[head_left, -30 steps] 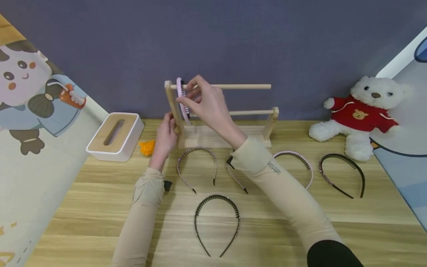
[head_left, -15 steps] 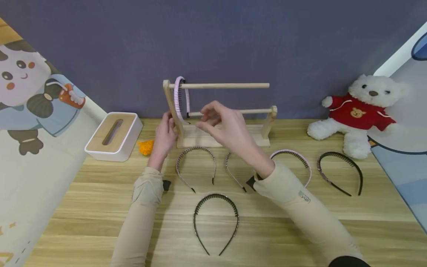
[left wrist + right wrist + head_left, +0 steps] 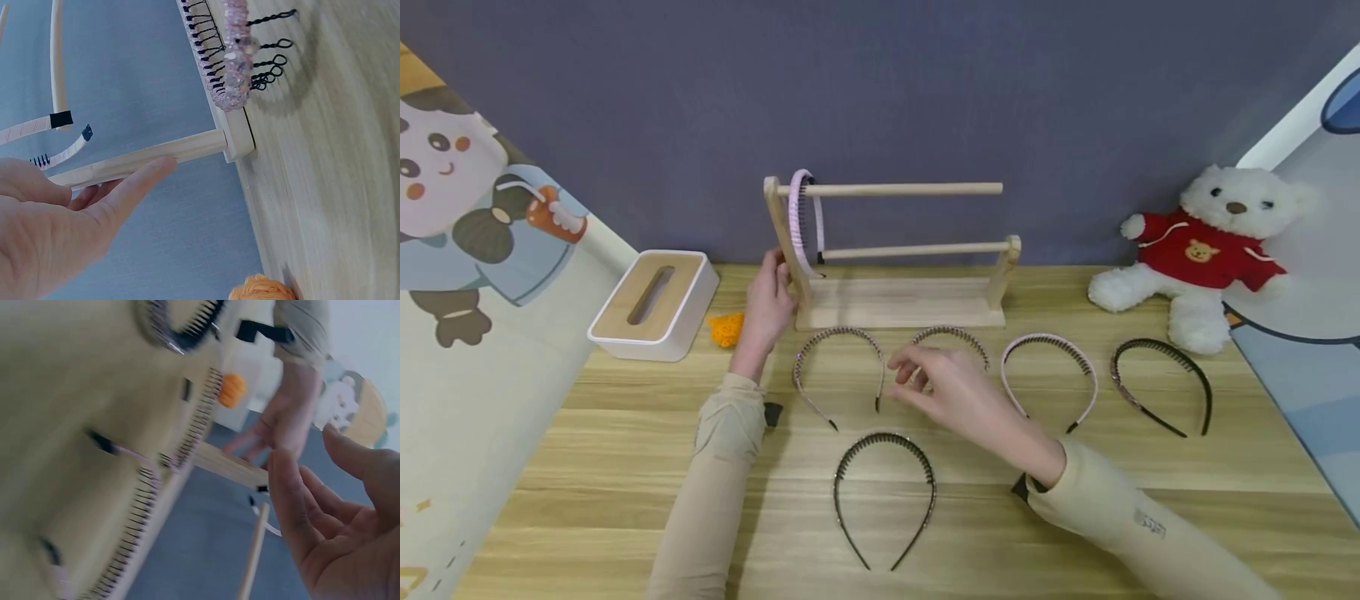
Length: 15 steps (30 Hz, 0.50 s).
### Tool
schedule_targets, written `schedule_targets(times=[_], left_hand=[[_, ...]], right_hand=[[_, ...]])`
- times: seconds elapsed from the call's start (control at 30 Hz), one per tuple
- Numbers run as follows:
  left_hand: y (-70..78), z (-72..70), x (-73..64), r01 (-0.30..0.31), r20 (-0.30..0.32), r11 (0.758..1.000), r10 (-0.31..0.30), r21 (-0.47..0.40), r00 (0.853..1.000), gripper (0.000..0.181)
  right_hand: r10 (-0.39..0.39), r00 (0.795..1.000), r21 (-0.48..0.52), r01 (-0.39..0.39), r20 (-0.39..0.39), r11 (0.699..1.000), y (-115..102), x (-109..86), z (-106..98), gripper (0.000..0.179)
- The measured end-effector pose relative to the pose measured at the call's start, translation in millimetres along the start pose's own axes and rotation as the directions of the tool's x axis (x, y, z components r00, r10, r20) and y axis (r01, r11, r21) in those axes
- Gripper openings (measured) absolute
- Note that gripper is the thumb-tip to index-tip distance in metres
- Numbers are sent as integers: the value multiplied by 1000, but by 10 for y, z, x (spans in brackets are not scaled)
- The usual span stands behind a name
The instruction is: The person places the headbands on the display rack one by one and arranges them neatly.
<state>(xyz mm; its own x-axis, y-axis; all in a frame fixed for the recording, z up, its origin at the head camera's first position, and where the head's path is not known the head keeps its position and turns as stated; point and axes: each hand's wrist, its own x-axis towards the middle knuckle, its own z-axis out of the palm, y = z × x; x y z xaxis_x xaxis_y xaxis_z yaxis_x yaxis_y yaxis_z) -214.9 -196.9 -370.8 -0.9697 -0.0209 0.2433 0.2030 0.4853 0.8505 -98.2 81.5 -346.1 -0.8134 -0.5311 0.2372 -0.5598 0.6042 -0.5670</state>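
My left hand [image 3: 770,296] holds the left post of a wooden headband stand [image 3: 902,312]; in the left wrist view its fingers lie along the post [image 3: 194,145]. A pink headband [image 3: 797,221] hangs on the upper rod beside that post. My right hand [image 3: 958,396] is over the table, fingers loosely bent and nothing between them. It partly covers a beaded headband [image 3: 951,331]. To its left lies another beaded headband [image 3: 842,331], and to its right a pink headband [image 3: 1048,338]. A dark headband [image 3: 886,437] lies nearer the front.
At the far right of the row is a black headband [image 3: 1161,343]. A white teddy bear [image 3: 1202,250] in a red top sits behind it. Left of the stand are a tissue box [image 3: 655,304] with a wooden lid and a small orange object [image 3: 726,330].
My right hand has let go of the pink headband on the upper rod and moved down and right, over the row on the table. The left hand stays at the post.
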Motion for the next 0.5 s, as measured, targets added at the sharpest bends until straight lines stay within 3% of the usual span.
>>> schedule_targets(times=[0.2, 0.5], left_hand=[[-2, -8, 0, 4, -1, 1000, -4, -9, 1000, 41], [-4, -3, 6, 5, 2, 1000, -5, -12, 1000, 41]], right_hand=[[37, 992, 8, -38, 120, 999, 116, -188, 155, 28], [19, 986, 33, -25, 167, 999, 230, -362, 355, 35]])
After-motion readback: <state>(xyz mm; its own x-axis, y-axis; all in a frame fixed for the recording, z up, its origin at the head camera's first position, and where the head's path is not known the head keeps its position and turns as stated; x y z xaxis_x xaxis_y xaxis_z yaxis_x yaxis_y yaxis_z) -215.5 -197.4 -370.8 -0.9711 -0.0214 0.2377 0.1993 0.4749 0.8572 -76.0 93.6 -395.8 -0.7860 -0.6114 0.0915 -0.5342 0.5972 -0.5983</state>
